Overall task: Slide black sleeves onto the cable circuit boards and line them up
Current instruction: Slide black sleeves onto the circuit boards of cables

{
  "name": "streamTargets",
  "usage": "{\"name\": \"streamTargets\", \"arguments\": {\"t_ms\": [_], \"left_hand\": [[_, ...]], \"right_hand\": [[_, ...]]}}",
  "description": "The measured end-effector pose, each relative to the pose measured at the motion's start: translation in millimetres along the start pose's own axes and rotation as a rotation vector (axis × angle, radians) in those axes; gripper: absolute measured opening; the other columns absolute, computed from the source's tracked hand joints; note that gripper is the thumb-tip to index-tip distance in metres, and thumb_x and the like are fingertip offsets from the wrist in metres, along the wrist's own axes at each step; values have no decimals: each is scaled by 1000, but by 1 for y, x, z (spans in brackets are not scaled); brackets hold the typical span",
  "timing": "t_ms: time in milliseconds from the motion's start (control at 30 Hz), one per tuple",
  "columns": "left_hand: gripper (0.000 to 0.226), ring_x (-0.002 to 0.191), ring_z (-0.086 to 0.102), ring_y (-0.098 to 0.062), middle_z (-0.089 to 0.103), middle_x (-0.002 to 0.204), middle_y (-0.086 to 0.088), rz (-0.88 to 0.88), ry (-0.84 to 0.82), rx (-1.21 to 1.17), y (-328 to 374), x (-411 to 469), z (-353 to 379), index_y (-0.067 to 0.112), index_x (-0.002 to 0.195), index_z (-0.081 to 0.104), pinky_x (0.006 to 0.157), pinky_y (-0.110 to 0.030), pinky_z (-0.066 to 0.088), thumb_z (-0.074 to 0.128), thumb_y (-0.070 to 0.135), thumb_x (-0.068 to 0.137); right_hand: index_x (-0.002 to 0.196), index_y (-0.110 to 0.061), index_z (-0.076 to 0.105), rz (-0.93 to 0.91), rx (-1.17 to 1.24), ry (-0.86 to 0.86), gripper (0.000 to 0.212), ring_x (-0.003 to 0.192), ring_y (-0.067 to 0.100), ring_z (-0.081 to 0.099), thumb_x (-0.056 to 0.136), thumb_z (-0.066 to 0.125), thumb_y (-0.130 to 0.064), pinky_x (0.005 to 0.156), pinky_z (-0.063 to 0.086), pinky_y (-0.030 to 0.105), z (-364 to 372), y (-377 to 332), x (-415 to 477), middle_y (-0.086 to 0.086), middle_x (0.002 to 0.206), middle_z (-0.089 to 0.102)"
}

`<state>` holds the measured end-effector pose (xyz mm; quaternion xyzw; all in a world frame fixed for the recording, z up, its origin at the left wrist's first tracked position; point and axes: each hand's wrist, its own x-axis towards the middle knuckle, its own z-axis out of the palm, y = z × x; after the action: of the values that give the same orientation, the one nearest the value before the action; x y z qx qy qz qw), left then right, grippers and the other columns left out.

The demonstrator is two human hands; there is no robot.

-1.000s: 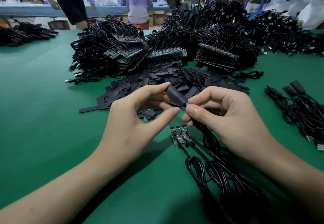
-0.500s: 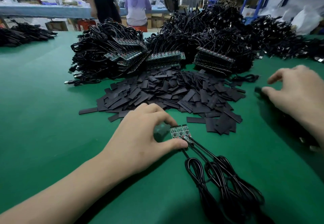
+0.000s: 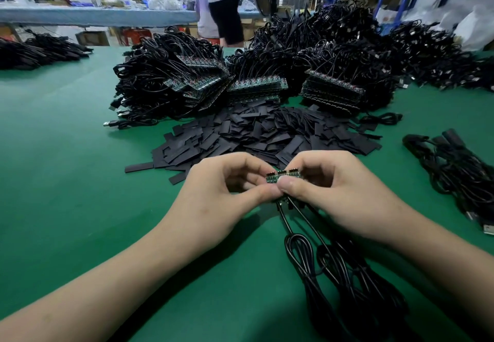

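Observation:
A small joined strip of green circuit boards (image 3: 283, 175) is held just above the green table (image 3: 66, 181), between both hands. My left hand (image 3: 213, 194) pinches its left end with thumb and fingers. My right hand (image 3: 339, 189) pinches its right end, thumb on top. Black cables (image 3: 320, 261) run from the boards toward me and coil on the table. A heap of flat black sleeves (image 3: 267, 135) lies just beyond my hands.
Big piles of cabled boards (image 3: 187, 84) stand behind the sleeves. A few sleeved cables (image 3: 459, 165) lie at the right. More cable bundles (image 3: 34, 50) sit far left. A person (image 3: 224, 4) stands beyond the table.
My right hand came back from the sleeved cables at the right. Both hands took up the board strip and lifted it off the table.

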<state>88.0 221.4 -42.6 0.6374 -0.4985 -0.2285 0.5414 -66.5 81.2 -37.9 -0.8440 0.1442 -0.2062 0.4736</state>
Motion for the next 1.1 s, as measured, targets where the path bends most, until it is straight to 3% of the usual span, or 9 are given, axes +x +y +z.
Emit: {"name": "streamTargets", "arguments": {"t_ms": [300, 433, 500, 600, 700, 767, 833, 900, 1100], "left_hand": [[24, 57, 66, -3, 74, 72, -5, -56, -107, -197, 5, 3, -2, 1, 87, 71, 55, -6, 45, 74, 22, 76], [20, 71, 71, -11, 76, 80, -8, -82, -196, -280, 3, 5, -9, 4, 88, 75, 70, -16, 54, 74, 21, 77], [12, 72, 71, -12, 76, 79, -7, -76, -223, -337, 5, 7, -12, 12, 85, 80, 71, -17, 55, 78, 22, 78], [5, 69, 70, -9, 75, 75, -2, -30, -155, -368, 6, 9, -16, 21, 80, 80, 67, -17, 54, 81, 24, 77], [7, 68, 64, -7, 73, 73, 3, 44, -33, -301, 3, 9, -16, 24, 77, 78, 67, -16, 51, 80, 30, 77], [9, 67, 60, -8, 71, 72, 3, 70, 41, -247, 1, 9, -15, 24, 76, 77, 66, -16, 49, 82, 32, 76], [7, 67, 63, -9, 73, 73, 2, 96, 81, -223, 2, 7, -11, 23, 75, 77, 67, -16, 51, 81, 30, 75], [9, 67, 65, -7, 73, 72, 2, 121, 96, -201, 3, 6, -7, 23, 76, 77, 68, -16, 51, 82, 30, 76], [56, 79, 63, -5, 69, 79, 6, 105, 158, -19, 2, 7, -6, 22, 57, 67, 75, -18, 45, 50, 56, 99]], "right_hand": [[79, -6, 68, 137, 276, 30, 31, 57, 4, 54, 84, 71, -37, 56, 43, 13, 6, -3, -3, -3, 67, 69], [91, 2, 70, 258, 503, -18, 39, 60, 13, 60, 80, 74, -35, 55, 50, 20, 11, -3, -4, 25, 86, 73], [90, -2, 72, 280, 546, -18, 38, 62, 16, 60, 78, 76, -38, 56, 51, 22, 10, -5, -4, 24, 90, 75], [80, -15, 72, 230, 220, 78, 29, 61, 14, 60, 86, 73, -44, 60, 48, 24, 10, -4, -4, 1, 80, 77], [104, -31, 76, 86, -155, 123, 25, 89, -2, 68, 98, 59, -48, 81, 51, 18, 13, -6, -4, -16, 98, 75], [114, -30, 73, 3, -185, 153, 33, 105, -6, 61, 103, 49, -50, 90, 45, 13, 14, -12, -5, -18, 108, 69], [106, -23, 75, 3, -99, 108, 39, 98, 6, 65, 101, 47, -50, 94, 50, 32, 15, -16, -7, -9, 101, 70], [97, -18, 74, 3, 11, 7, 30, 87, 24, 69, 100, 55, -41, 86, 56, 46, 19, -21, -8, 0, 92, 75], [80, -24, 76, 99, 599, -11, 23, 44, 11, 58, 91, 60, -36, 42, 43, 15, -3, -30, -5, -1, 56, 61]]}}
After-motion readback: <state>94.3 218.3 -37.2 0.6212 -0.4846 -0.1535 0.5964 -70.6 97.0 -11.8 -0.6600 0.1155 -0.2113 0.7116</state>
